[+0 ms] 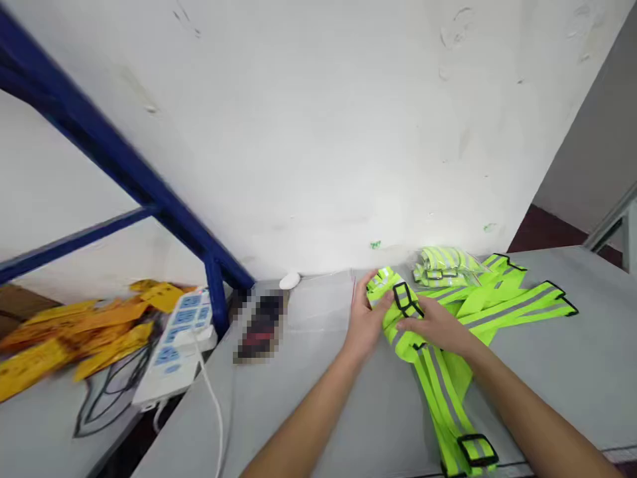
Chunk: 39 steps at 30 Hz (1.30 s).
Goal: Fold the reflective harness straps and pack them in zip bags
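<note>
Both hands grip a neon-yellow reflective strap [405,342] with grey stripes, gathered into a folded bundle. My left hand [365,318] wraps around the bundle's left side, thumb across its front. From the right, my right hand [438,324] pinches the strap beside a black buckle [404,296]. Loose strap ends trail down toward me to another black buckle [478,450]. More reflective straps [517,309] lie spread on the grey table right of and behind my right hand. Against the wall sits a clear bag [448,265] with folded straps inside.
Left of my hands are a clear plastic sheet [318,302], a white rounded object [289,281] and a blurred-out item [261,326]. A white power strip [176,345] with a cable stands by a blue metal frame [213,285]. Yellow-orange strips [84,328] are heaped at far left.
</note>
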Each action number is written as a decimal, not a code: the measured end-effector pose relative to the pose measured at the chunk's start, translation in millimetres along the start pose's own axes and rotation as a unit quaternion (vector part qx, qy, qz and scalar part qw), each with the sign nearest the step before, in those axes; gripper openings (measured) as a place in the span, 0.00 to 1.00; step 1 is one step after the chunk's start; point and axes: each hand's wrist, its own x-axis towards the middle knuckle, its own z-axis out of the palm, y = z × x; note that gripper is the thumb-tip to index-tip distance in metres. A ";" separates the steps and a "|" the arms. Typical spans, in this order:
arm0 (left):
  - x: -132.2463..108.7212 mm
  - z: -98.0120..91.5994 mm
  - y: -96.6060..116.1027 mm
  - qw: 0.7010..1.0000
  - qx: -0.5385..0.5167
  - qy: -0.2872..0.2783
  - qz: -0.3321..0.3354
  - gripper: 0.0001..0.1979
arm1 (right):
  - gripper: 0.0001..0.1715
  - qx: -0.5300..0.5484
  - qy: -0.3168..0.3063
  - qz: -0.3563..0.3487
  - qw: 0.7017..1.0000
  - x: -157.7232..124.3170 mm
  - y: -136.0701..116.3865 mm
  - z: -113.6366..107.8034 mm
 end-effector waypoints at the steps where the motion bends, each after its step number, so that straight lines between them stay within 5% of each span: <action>1: -1.2 0.6 -1.5 1.000 -0.004 -0.010 -0.014 0.33 | 0.17 0.003 0.007 0.002 1.000 0.1 2.5 -0.9; 9: -8.8 8.1 -15.9 0.998 0.057 0.017 0.031 0.28 | 0.25 0.157 0.051 0.103 0.981 0.2 7.7 5.7; 14: -0.3 -7.8 0.0 0.979 0.174 -0.096 0.049 0.23 | 0.26 0.178 0.039 0.154 0.971 -3.2 0.2 0.4; 16: 6.8 -22.8 12.1 0.936 0.315 -0.124 0.098 0.20 | 0.27 0.130 0.055 0.156 0.978 -4.2 2.5 -7.4; 18: 14.2 -40.1 20.2 0.859 0.495 -0.070 0.106 0.18 | 0.27 0.037 0.094 0.163 0.981 -4.1 9.0 -16.4; 21: 24.1 -64.0 19.1 0.738 0.674 0.021 0.032 0.17 | 0.27 -0.060 0.134 0.142 0.979 -3.2 21.6 -27.1; 23: 28.5 -75.3 14.0 0.712 0.701 0.030 -0.003 0.14 | 0.28 -0.086 0.142 0.120 0.979 -3.2 27.1 -30.3; 27: 27.1 -78.7 17.7 0.708 0.706 0.029 -0.010 0.04 | 0.28 -0.095 0.135 0.106 0.980 -3.6 29.2 -30.4; 32: 4.5 -41.6 24.9 0.725 0.684 0.003 0.079 0.09 | 0.26 -0.049 0.104 0.087 0.990 -5.7 30.9 -36.4; 35: -7.9 -18.5 -0.2 0.758 0.628 -0.065 0.162 0.05 | 0.24 0.029 0.013 0.052 0.998 -11.0 30.8 -48.9; 39: -8.7 -11.2 -37.1 0.781 0.583 -0.155 0.164 0.09 | 0.24 0.119 -0.046 0.017 0.992 -16.5 25.7 -66.0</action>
